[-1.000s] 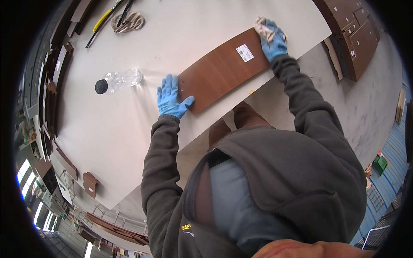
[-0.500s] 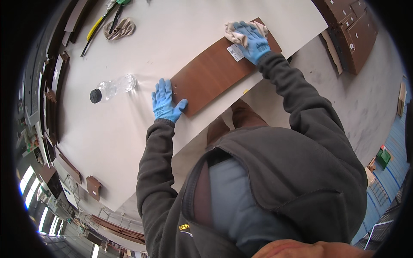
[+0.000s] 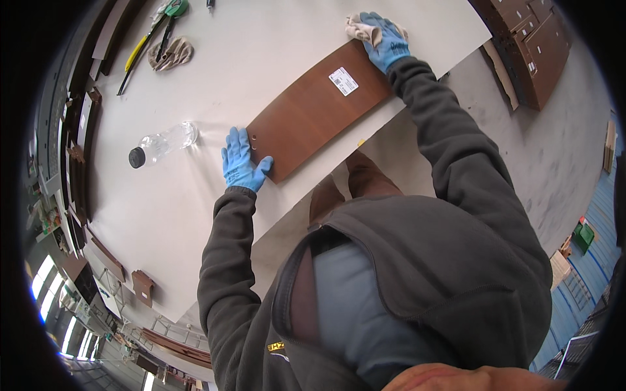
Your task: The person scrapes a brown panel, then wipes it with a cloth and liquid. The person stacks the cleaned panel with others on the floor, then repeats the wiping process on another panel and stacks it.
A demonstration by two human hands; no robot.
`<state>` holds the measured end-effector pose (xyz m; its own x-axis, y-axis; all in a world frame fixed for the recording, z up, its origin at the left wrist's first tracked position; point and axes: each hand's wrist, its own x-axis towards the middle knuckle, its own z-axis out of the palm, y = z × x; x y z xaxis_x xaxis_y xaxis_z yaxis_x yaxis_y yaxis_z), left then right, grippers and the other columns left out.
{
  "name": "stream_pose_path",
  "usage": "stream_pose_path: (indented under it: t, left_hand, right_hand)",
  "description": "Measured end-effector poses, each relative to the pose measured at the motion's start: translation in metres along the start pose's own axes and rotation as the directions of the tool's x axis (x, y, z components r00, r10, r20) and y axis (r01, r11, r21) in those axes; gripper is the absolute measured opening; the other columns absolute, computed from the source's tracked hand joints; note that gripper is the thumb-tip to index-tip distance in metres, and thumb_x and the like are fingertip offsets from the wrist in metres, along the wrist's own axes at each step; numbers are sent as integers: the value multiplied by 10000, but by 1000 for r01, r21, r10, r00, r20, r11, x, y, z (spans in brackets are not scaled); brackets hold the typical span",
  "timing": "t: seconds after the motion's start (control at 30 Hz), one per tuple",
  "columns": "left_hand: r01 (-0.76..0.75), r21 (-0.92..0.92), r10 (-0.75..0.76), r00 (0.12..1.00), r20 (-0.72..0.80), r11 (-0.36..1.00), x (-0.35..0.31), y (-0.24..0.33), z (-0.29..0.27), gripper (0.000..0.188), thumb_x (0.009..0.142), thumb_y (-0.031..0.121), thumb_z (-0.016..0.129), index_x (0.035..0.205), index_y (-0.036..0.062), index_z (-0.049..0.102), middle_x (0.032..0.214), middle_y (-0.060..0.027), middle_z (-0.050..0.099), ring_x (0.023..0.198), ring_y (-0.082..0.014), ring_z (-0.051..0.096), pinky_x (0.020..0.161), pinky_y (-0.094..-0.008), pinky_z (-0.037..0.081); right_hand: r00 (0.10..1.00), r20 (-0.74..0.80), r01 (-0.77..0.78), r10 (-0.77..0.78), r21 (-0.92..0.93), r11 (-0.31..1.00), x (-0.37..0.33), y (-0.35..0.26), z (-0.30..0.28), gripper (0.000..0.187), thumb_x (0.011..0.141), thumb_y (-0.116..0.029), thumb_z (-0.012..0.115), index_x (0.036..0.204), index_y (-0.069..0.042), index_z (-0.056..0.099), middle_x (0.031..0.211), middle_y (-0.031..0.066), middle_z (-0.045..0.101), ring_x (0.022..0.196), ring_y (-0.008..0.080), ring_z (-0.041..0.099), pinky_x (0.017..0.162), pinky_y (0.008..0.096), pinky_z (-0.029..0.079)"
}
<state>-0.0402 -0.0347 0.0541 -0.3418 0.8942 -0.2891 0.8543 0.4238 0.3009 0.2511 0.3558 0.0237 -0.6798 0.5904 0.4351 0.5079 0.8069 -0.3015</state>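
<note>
A brown wood-grain panel (image 3: 306, 117) lies slantwise on the white table, with a white label (image 3: 343, 81) toward its far right end and small holes at its left end. My left hand (image 3: 241, 161), in a blue glove, rests against that left end with fingers and thumb spread. At the opposite end my right hand (image 3: 389, 44), also gloved in blue, presses a crumpled beige cloth (image 3: 362, 30) at the panel's far right edge. The fingers lie over the cloth and partly hide it.
Left of the panel lies a clear plastic bottle (image 3: 166, 143) with a black cap. Farther back are a second cloth (image 3: 171, 53) and a yellow-and-black tool (image 3: 135, 56). Brown panels are stacked at the far right (image 3: 531, 55). A small brown piece (image 3: 143, 287) lies at lower left.
The cloth under my right hand has moved off the panel's face to its far right edge, baring the label. Panel and left hand appear slightly lower and farther left.
</note>
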Motion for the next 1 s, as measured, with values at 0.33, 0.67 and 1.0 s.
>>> stream_pose_path:
  t: [0.33,0.67,1.0]
  left_hand:
    - [-10,-11,10,1000,17,1000,-1,0,-3,1090,843,461,792,1690,141,186,1752,-169,163,1609,-363,187,1302,-524,124]
    - [16,-17,-16,1000,10,1000,-1,1,-1,1096,837,442,808,1689,140,188,1749,-170,169,1606,-361,196,1300,-517,149]
    - [17,-32,-16,1000,27,999,0,2,-2,1085,843,423,800,1689,141,183,1748,-178,163,1607,-378,182,1304,-513,131]
  right_hand:
    - [992,123,35,-27,-63,997,-89,5,-64,384,945,-139,630,1328,-116,630,1439,110,600,1361,356,545,1135,496,411]
    - [996,84,36,-30,-75,996,-91,-4,-69,396,938,-117,607,1334,-105,617,1415,116,607,1329,345,555,1131,463,418]
    - [998,20,-53,53,42,998,-17,-19,-13,330,963,-177,635,1289,-126,642,1387,162,628,1250,389,596,1079,464,465]
